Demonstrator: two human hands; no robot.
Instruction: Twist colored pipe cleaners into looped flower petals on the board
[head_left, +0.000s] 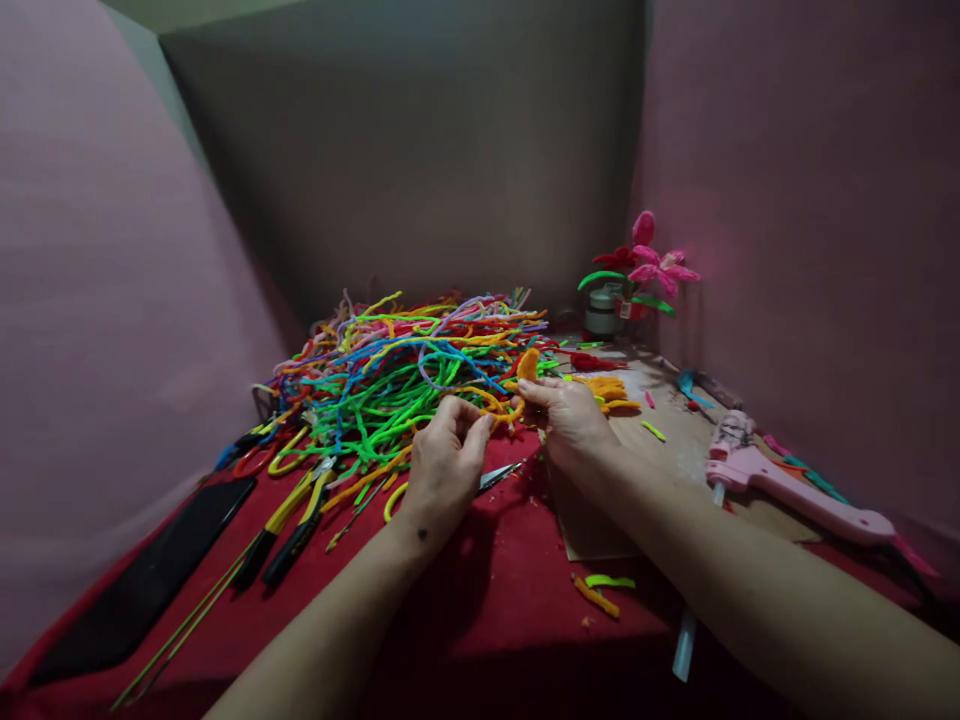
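Note:
My right hand (576, 425) pinches an orange pipe cleaner (529, 365), whose folded, petal-like end stands up above the fingertips. Closed thumb to forefinger, my left hand (448, 462) grips the thin orange length that runs between the two hands. Just beyond them lies a big heap of coloured pipe cleaners (390, 400). Scissors (499, 476) with a yellow handle rest on the red cloth, partly hidden under my left hand. Several orange looped pieces (606, 388) lie past my right hand on a cardboard sheet (596, 530).
Pliers (296, 515) and a black phone-like slab (146, 580) lie at left on the red cloth (480, 600). A pink glue gun (795, 485) rests at right, a clear glue stick (684, 645) nearer me. Pink pipe-cleaner flowers (664, 268) stand in a small pot (602, 312) behind.

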